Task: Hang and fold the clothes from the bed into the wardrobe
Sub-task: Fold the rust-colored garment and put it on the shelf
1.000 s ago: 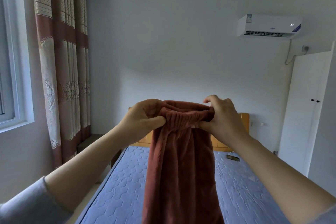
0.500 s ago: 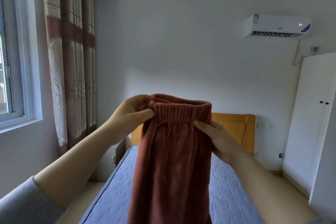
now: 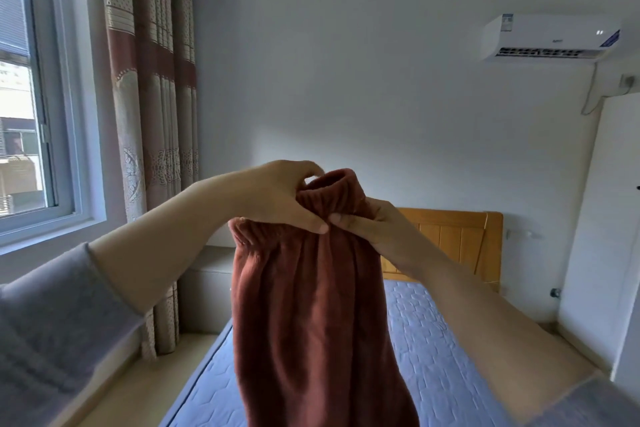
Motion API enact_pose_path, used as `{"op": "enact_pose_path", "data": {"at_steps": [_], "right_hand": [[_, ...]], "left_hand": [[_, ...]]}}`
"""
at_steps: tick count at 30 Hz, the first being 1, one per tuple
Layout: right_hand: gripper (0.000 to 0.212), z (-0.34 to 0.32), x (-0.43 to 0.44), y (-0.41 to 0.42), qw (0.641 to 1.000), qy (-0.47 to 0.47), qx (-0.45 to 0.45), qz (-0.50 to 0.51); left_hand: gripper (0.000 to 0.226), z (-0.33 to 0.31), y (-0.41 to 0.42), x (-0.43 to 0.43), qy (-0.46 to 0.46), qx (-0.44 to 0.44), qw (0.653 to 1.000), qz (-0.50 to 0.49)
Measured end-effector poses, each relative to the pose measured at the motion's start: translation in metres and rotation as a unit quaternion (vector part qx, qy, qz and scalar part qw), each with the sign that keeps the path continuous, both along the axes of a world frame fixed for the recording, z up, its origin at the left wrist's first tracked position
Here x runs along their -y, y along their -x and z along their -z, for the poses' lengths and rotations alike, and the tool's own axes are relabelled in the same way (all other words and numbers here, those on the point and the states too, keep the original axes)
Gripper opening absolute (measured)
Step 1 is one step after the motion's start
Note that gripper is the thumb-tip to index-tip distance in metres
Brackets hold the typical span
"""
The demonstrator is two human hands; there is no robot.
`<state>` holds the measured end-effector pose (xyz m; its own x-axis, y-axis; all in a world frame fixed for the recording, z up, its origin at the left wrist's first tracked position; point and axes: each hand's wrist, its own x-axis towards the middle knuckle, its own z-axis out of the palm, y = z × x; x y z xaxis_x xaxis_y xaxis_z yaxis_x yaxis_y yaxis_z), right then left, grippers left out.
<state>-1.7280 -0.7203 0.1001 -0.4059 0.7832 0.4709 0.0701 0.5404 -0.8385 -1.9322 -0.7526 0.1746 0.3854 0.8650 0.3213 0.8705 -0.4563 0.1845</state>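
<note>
Above the bed (image 3: pixel 433 340), over the left half of its blue quilted mattress, a person holds up a rust-brown fleecy garment (image 3: pixel 311 315) by its gathered elastic waistband (image 3: pixel 332 198). The left hand (image 3: pixel 277 198) grips the band from above: its thumb presses flat on the front of the cloth and its fingers curl over the top edge, so the band is pinched between them. The right hand (image 3: pixel 377 229) pinches the same stretch from the other side, thumb on the front and the remaining fingers hidden behind the cloth, the two thumb tips almost touching. The waistband is bunched high between the hands, and its left end droops lower, below the left wrist. From there the garment hangs straight down in soft folds, and its lower end runs out of view at the bottom, so whether it touches the mattress cannot be told. Both forearms are bare, with grey sleeves (image 3: pixel 52 322) pushed back. At the far end of the bed stands a wooden headboard (image 3: pixel 457 239), with a pale bedside cabinet (image 3: pixel 204 288) just left of it. Left of the bed hang patterned curtains (image 3: pixel 149 114) beside a window (image 3: pixel 20 114). Right of the bed stands the white wardrobe (image 3: pixel 609 236), and high on the wall beyond the headboard sits an air conditioner (image 3: pixel 550 38).
</note>
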Motion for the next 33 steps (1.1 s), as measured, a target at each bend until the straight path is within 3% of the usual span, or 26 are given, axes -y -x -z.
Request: {"op": "enact_pose_path", "data": {"at_steps": [2, 5, 9, 11, 16, 22, 26, 29, 33], "right_hand": [[0.024, 0.003, 0.001, -0.001, 1.000, -0.011, -0.013, 0.017], [0.022, 0.011, 0.001, -0.004, 0.998, -0.018, -0.028, 0.048], [0.036, 0.037, -0.006, -0.015, 0.992, 0.014, 0.011, 0.123], [0.030, 0.057, -0.009, -0.024, 0.986, 0.039, 0.041, 0.156], [0.021, 0.118, -0.014, -0.045, 0.967, 0.098, 0.101, 0.210], [0.047, 0.161, -0.016, -0.057, 0.957, 0.129, 0.139, 0.221], [0.048, 0.178, -0.023, -0.061, 0.938, 0.215, 0.142, 0.233], [0.067, 0.183, -0.019, -0.066, 0.910, 0.347, 0.108, 0.200], [0.076, 0.193, -0.020, -0.072, 0.884, 0.449, -0.049, 0.121]], "left_hand": [[0.050, 0.000, 0.004, -0.005, 0.042, 0.038, 0.998, 0.005], [0.035, 0.007, 0.003, -0.013, 0.078, 0.085, 0.993, 0.010], [0.029, 0.018, -0.006, -0.026, 0.017, 0.098, 0.995, -0.008], [0.024, 0.021, -0.008, -0.033, -0.020, 0.106, 0.994, -0.022], [0.022, 0.020, -0.015, -0.042, -0.081, 0.160, 0.983, -0.030], [0.032, 0.013, -0.023, -0.046, -0.134, 0.196, 0.971, -0.019], [0.044, 0.011, -0.024, -0.045, -0.150, 0.206, 0.967, -0.018], [0.044, 0.011, -0.021, -0.047, -0.154, 0.208, 0.966, -0.023], [0.046, 0.014, -0.020, -0.050, -0.152, 0.215, 0.964, -0.033]]}}
